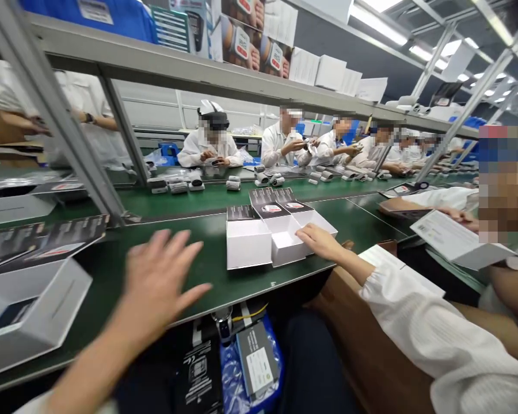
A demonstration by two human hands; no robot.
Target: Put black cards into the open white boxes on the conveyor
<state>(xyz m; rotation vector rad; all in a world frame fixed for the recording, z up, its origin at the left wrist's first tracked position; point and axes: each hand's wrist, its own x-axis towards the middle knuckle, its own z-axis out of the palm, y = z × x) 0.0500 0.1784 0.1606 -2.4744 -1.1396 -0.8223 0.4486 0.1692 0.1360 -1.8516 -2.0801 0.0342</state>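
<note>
Green conveyor belt (216, 259) runs across in front of you, with co-workers (276, 146) seated along its far side. Big open white box (38, 310) sits far left. Three small white boxes (248, 244) stand in a touching row by the near edge, black lids (267, 201) flipped away so the trays face up. The middle tray shows bare white inside; the others I cannot tell. Your right hand (322, 241) lies on the rightmost box, fingers together and flat, likely steadying, not gripping. Your left hand (159, 282) hovers over bare belt, fingers spread, holding nothing.
</note>
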